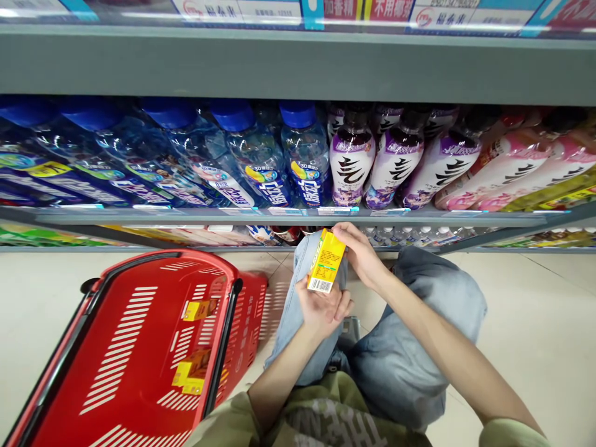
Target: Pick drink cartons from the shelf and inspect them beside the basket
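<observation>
A small yellow drink carton (328, 257) is tilted between my hands above my knees, its printed side and barcode end facing me. My left hand (325, 305) grips its lower end from below, with the fingers curled. At the upper right corner of the carton, the fingers of my right hand (361, 251) are closed on its edge. The far side of the carton is hidden.
To the left stands a red shopping basket (121, 335) with yellow packages (190, 375) inside. In front, a shelf holds blue-capped bottles (305, 155) and purple-labelled bottles (351, 164). A grey shelf edge (298, 65) runs above them; more drinks line the bottom shelf.
</observation>
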{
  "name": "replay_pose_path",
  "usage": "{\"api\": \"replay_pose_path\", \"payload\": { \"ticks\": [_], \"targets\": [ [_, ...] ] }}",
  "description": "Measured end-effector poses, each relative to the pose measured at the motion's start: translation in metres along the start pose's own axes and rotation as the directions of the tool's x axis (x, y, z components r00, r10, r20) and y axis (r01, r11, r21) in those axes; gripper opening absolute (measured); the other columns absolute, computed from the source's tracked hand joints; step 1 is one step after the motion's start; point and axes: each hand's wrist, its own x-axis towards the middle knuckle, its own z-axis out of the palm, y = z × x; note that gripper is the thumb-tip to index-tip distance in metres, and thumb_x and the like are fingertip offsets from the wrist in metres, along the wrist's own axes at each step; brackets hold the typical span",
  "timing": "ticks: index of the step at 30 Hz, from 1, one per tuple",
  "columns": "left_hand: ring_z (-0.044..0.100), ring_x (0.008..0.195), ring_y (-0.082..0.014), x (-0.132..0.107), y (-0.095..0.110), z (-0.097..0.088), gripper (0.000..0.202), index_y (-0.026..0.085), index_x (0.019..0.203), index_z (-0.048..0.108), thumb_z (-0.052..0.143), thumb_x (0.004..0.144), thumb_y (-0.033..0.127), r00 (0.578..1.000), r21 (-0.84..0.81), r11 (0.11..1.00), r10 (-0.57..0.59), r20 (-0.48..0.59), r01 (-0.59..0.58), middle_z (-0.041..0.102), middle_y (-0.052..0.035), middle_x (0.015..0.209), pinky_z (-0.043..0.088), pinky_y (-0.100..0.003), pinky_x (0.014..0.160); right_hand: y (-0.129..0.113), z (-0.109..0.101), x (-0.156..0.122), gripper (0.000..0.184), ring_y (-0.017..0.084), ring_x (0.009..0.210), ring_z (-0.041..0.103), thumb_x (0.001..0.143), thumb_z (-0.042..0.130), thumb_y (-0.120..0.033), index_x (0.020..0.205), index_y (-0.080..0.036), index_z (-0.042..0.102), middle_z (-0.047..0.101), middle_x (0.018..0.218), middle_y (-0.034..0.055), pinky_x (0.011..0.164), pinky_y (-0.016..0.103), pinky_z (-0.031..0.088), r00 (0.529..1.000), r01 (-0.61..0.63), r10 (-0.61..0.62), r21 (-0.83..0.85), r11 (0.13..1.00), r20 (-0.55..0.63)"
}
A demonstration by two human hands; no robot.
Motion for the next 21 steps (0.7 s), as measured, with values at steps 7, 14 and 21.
{"api": "replay_pose_path", "payload": {
  "ticks": [7, 14, 21],
  "targets": [
    [0.044, 0.041, -0.0136, 0.002, -0.004, -0.003, 0.064, 0.013, 0.069, 0.07, 0.066, 0.078, 0.076, 0.999, -0.114, 0.993, -0.022, 0.036, 0.026, 0.046, 0.0008, 0.044, 0.037, -0.025, 0.046, 0.002, -0.002, 0.004, 0.033, 0.016, 0.081, 0.055, 0.078, 0.082, -0.052, 0.088, -0.024, 0.066, 0.065, 0.089, -0.0031, 0.069, 0.027, 0.04, 1.0, -0.005, 0.005, -0.001, 1.0, -0.013],
    [0.057, 0.05, -0.0155, 0.01, -0.02, -0.011, 0.066, 0.011, 0.099, 0.072, 0.075, 0.075, 0.071, 0.999, 0.034, 0.999, -0.021, 0.024, 0.02, 0.068, -0.0051, 0.073, 0.038, -0.024, 0.044, -0.001, -0.007, 0.003, 0.025, 0.02, 0.083, 0.062, 0.084, 0.077, -0.049, 0.093, -0.028, 0.069, 0.067, 0.084, -0.0026, 0.071, 0.029, 0.046, 0.998, -0.014, 0.019, -0.076, 0.997, 0.062],
    [0.05, 0.057, -0.0126, 0.005, -0.025, -0.007, 0.053, 0.021, 0.105, 0.066, 0.08, 0.078, 0.064, 0.999, 0.208, 0.977, 0.044, 0.019, -0.047, 0.062, -0.0016, 0.08, 0.036, -0.025, 0.052, -0.025, -0.014, 0.003, 0.033, 0.027, 0.125, 0.063, 0.091, 0.073, -0.039, 0.121, -0.028, 0.075, 0.073, 0.129, 0.0031, 0.106, 0.037, 0.047, 0.911, 0.188, -0.019, -0.375, 0.908, 0.411]
  ]
}}
